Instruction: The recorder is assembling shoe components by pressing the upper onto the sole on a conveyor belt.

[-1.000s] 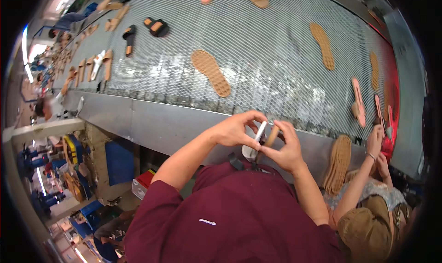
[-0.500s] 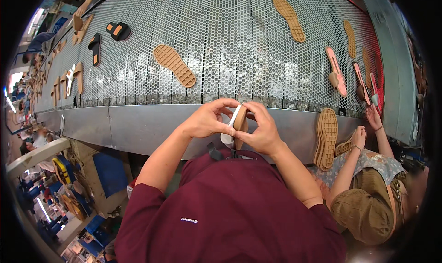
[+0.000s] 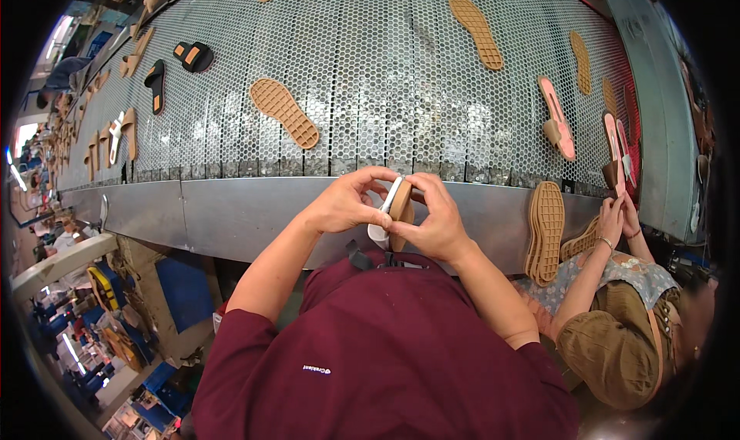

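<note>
Perforated grey metal belt (image 3: 401,78) fills the upper half, its round holes in tight rows, with a smooth steel lip along the near edge. Tan ribbed soles lie flat on it: one (image 3: 284,112) just beyond the hands to the left, a longer one (image 3: 476,21) farther off to the right, and pink sandals (image 3: 556,118) near the right end. Black sandals with orange straps (image 3: 193,55) sit far left.

Over the steel lip, both hands meet on a sandal (image 3: 397,209) held on edge, its white upper facing left and tan sole facing right. Left hand (image 3: 345,203) has fingers curled and clamped on the white side; right hand (image 3: 433,216) has fingers pinched on the tan side, thumb pressing its rim.

At the right, a co-worker's hands (image 3: 620,216) hold a ridged tan sole (image 3: 547,232) upright against the lip.
</note>
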Tool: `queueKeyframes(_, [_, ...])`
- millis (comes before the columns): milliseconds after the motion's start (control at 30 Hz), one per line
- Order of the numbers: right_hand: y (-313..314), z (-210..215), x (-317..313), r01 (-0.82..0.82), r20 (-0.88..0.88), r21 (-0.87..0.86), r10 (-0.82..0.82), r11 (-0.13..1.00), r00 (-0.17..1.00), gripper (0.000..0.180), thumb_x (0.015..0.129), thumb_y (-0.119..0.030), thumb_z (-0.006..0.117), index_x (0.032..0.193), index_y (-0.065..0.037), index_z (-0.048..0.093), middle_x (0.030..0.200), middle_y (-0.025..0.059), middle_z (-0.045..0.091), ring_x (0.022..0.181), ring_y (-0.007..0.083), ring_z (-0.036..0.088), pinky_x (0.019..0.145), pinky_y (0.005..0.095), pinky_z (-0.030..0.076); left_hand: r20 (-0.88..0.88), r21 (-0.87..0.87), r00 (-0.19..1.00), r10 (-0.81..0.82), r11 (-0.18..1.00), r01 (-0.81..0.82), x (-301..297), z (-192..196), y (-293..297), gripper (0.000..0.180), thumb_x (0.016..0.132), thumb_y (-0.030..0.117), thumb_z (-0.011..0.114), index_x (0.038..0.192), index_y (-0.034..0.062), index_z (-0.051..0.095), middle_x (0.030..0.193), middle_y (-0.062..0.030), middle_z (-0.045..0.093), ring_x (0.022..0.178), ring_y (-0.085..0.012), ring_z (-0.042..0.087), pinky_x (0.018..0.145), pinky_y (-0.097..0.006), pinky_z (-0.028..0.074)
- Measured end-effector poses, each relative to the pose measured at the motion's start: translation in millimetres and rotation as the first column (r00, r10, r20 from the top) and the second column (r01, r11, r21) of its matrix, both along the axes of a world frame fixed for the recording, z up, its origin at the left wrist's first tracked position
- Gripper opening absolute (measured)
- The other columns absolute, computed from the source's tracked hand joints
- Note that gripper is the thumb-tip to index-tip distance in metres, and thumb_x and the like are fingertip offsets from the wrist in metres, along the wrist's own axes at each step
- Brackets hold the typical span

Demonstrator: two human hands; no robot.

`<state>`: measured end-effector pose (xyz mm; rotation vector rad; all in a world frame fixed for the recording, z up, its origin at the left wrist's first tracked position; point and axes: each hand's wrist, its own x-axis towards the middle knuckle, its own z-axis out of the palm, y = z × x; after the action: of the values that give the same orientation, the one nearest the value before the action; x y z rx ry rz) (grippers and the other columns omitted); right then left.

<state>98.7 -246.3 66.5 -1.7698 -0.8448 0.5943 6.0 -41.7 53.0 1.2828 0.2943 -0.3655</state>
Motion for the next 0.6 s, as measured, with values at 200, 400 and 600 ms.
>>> queueKeyframes(200, [-5.8,-4.0,2.1,0.013,0.051,0.017,-0.013,1.000,0.999,0.074,0.069,-0.011,0.088,0.131,-0.003,0.050,0.126,0.0162,0.053,0.113,0.0292,0.060,0.096,0.0400,0.055,-0.006,-0.005,1.000,0.013,1.000,-0.013,4.8,3.2,-7.5,0.076,0.068,0.017,0.092,0.136,0.0078,0.059,0.130,-0.0065,0.056,0.110,-0.0174,0.058,0.082,-0.030,0.051])
queueKeyframes(400, [-6.7,-10.1,-3.3,0.151,0.229,0.016,-0.151,0.988,0.962,0.073,0.067,-0.018,0.088,0.128,-0.002,0.050,0.124,0.0203,0.055,0.111,0.0381,0.060,0.089,0.0442,0.054,0.104,0.189,0.993,-0.047,0.982,0.027,14.2,17.5,-24.9,0.071,0.079,0.022,0.084,0.143,0.0107,0.055,0.123,-0.0077,0.052,0.108,-0.0198,0.056,0.089,-0.034,0.050])
queueKeyframes(600, [-16.3,-11.4,4.5,0.144,0.254,-0.019,-0.135,0.989,0.958,0.074,0.071,-0.022,0.087,0.132,-0.001,0.050,0.128,0.0195,0.055,0.113,0.0356,0.060,0.091,0.0436,0.054,0.165,0.485,0.986,-0.032,0.873,-0.053,17.3,28.8,-43.8,0.056,0.085,0.021,0.078,0.136,0.0091,0.060,0.113,-0.0094,0.061,0.102,-0.0200,0.059,0.089,-0.035,0.050])
